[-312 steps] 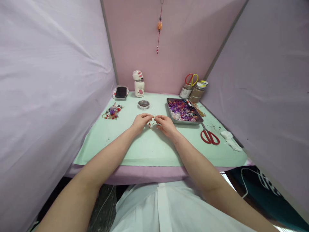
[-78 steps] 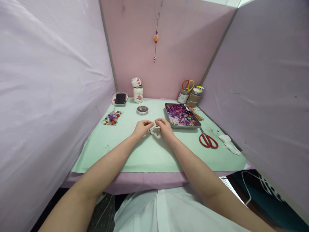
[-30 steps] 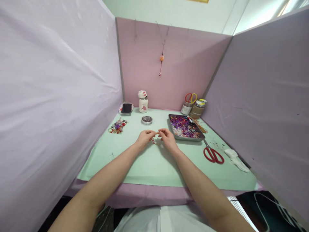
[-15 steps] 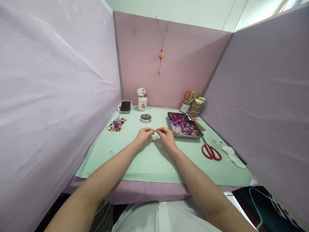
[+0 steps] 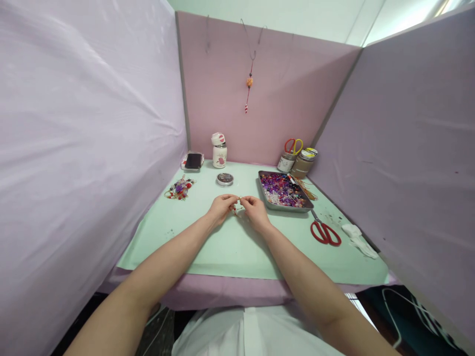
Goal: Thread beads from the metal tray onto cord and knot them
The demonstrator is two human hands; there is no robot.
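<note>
Both of my hands meet fingertip to fingertip over the middle of the table. My left hand (image 5: 222, 206) is closed in a pinch on a thin beaded string (image 5: 234, 209) with small red beads, which dangles below the fingers. Opposite it, my right hand (image 5: 254, 209) pinches the same fine string near its end. The fingers hide most of the string. Just right of my right hand lies a metal tray (image 5: 289, 209) full of purple, clear and orange beads. A round tin (image 5: 224, 179) of small dark bits stands beyond my left hand.
Finished-looking beaded strings (image 5: 180, 188) lie in a pile at left. Red-handled scissors (image 5: 325, 233) and a white cloth (image 5: 359, 241) are at right. At the back stand a white bottle (image 5: 219, 154), a phone (image 5: 193, 161) and jars (image 5: 304, 163). A beaded charm (image 5: 249, 82) hangs on the pink panel.
The view has shifted slightly. My hands stay in almost the same place with the fingertips pinched together, and the dangling red beads hang a little differently.
</note>
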